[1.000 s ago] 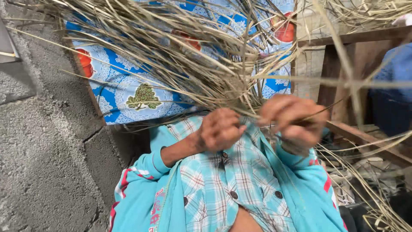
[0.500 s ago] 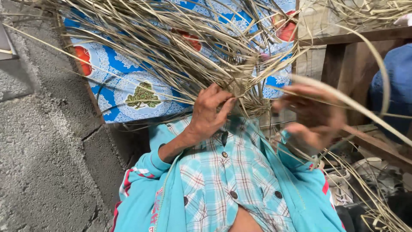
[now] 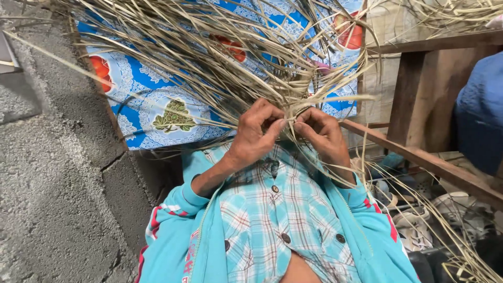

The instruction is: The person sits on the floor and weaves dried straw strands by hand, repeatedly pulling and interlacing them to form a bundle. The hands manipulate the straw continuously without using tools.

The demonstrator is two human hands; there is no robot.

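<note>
- Your left hand point(image 3: 257, 133) pinches a few dry straw strips point(image 3: 230, 63) between thumb and curled fingers, closed tight on them just below the woven knot.
- Your right hand point(image 3: 320, 132) pinches the same bundle from the other side, fingertips almost touching those of the left hand, also closed on the strips.
- The strips meet in a plaited patch point(image 3: 293, 97) directly above the two grips, then fan outward and upward in loose ends to both sides.
- Some long strips trail down past your right wrist and hang toward the lower right.
- Beneath both hands lies your checked shirt point(image 3: 272, 220), buttoned, with the turquoise jacket point(image 3: 183, 246) open on either side of it.
- Behind the fan of strips, beyond the grip, is a blue patterned cloth point(image 3: 141, 99) with red and green fruit prints.
- To the left of the grip runs a rough grey concrete wall point(image 3: 52, 199).
- To the right of the grip a brown wooden frame point(image 3: 419, 157) slants past, with a blue bundle point(image 3: 482, 110) beyond it and pale shoes point(image 3: 419, 225) lying low under it.
</note>
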